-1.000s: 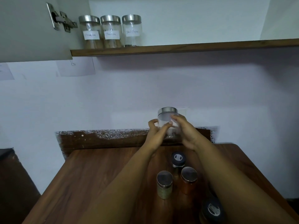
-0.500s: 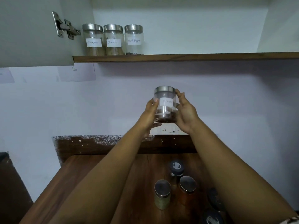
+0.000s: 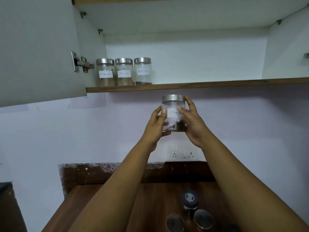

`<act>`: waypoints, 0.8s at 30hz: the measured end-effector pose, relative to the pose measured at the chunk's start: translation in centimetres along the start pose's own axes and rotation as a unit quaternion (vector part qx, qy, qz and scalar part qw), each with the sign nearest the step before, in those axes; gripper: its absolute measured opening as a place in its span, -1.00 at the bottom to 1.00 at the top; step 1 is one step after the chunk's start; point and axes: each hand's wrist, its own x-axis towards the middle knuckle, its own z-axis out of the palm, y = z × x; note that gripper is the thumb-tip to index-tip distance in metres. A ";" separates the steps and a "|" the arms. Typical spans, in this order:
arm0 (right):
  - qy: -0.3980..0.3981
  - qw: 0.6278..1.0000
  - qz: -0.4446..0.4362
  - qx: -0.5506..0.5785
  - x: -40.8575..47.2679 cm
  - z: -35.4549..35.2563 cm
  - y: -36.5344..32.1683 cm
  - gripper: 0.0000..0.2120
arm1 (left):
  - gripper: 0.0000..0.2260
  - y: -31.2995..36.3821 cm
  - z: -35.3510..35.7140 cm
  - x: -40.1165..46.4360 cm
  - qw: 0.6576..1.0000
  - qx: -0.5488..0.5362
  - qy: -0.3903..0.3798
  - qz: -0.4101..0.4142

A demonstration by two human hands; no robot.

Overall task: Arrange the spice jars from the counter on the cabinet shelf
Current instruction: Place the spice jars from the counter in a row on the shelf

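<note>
Head view. Clove jar (image 3: 173, 114): glass, steel lid, upright, raised just below the cabinet shelf (image 3: 200, 84). Left hand (image 3: 156, 126) and right hand (image 3: 192, 121): each grip curled round its sides. Shelf: three labelled jars (image 3: 124, 72) at left. Table (image 3: 150, 206): three more jars (image 3: 189, 213).

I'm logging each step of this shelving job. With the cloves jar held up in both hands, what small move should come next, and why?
Probably lift the cloves jar above the shelf edge and set it right of the black pepper jar: both hands grip it just below the shelf, and that spot is bare.
</note>
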 end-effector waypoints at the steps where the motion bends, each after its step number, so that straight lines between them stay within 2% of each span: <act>1: -0.010 1.000 -0.020 -0.022 0.3 0.1 -0.5 -0.31 | -0.55 0.7 0.0 0.3 1.000 -0.001 0.011 0.017; 4: -0.026 0.995 -0.080 -0.060 1.9 0.7 -2.9 -0.13 | -0.61 3.3 0.0 1.7 0.996 0.008 0.042 0.076; 11: -0.004 0.978 -0.171 -0.120 6.8 3.0 -11.1 -0.14 | -0.56 10.6 -0.3 6.8 0.979 0.075 0.026 0.189; 15: 0.010 0.972 -0.170 -0.159 9.9 2.6 -13.8 -0.10 | -0.39 12.5 -1.3 10.1 0.966 0.134 0.013 0.218; 17: 0.002 0.970 -0.149 -0.194 11.4 2.1 -13.8 -0.06 | -0.35 12.5 -2.2 11.8 0.973 0.110 -0.010 0.203; 19: -0.006 0.959 -0.115 -0.259 12.6 1.7 -13.0 -0.03 | -0.34 11.4 -3.0 13.4 0.971 0.149 -0.027 0.188; 20: -0.012 0.945 -0.092 -0.313 13.2 1.5 -12.5 -0.03 | -0.33 10.6 -3.3 14.1 0.957 0.224 -0.024 0.183; 21: -0.025 0.928 -0.068 -0.365 13.9 1.4 -12.0 -0.02 | -0.34 9.8 -3.6 14.8 0.925 0.332 -0.012 0.184; 23: -0.052 0.906 -0.026 -0.419 15.5 1.3 -11.5 0.00 | -0.37 7.9 -3.7 15.6 0.817 0.532 0.061 0.213; 24: -0.060 0.904 -0.007 -0.424 16.3 1.2 -11.5 0.01 | -0.41 6.8 -3.4 15.7 0.765 0.583 0.112 0.252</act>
